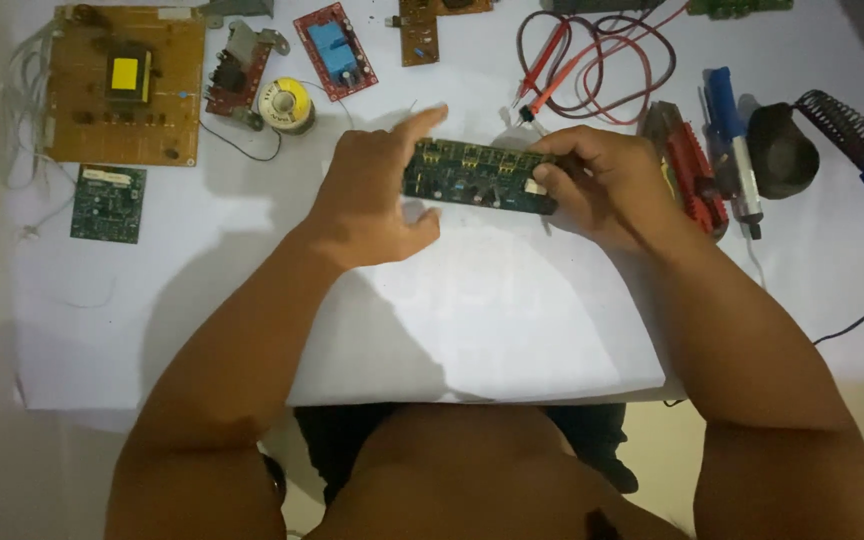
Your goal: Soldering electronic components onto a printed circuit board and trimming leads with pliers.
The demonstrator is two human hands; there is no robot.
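Observation:
A long dark green circuit board (479, 176) with yellow parts along its top is held level just above the white table (492, 310). My left hand (377, 195) grips its left end, index finger stretched along the top edge and thumb underneath. Its right end sits in my right hand (607, 185), fingers curled over the corner.
A large tan board with a yellow transformer (124, 85), a small green board (108, 203), a solder spool (286, 105) and a red board with a blue relay (335, 50) lie at the back left. Red meter leads (592, 50), red pliers (694, 170), a blue-handled tool (732, 150) and a soldering iron stand (842, 125) lie right.

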